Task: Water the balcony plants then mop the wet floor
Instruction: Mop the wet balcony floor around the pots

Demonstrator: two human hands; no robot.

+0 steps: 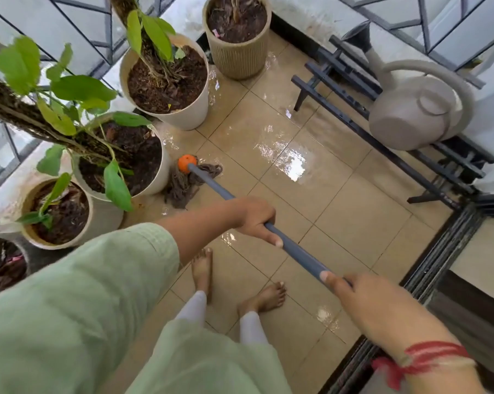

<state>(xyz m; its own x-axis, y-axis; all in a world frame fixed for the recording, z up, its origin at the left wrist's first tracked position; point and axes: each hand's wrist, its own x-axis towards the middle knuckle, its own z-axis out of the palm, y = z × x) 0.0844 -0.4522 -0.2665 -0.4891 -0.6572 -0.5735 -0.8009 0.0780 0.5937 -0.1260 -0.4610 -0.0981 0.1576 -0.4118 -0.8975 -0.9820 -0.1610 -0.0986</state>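
On wet floor [294,166], left hand [257,220] and right hand [362,302] grip mop handle [213,185].

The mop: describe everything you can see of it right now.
The string mop has a long grey-blue round handle, an orange plastic-looking cap and brownish-grey cord strands. The strands lie spread on the wet beige tiled floor, against the base of a cream plant pot. The handle slants from there back toward the person; the left hand grips its middle, the right hand its upper end.
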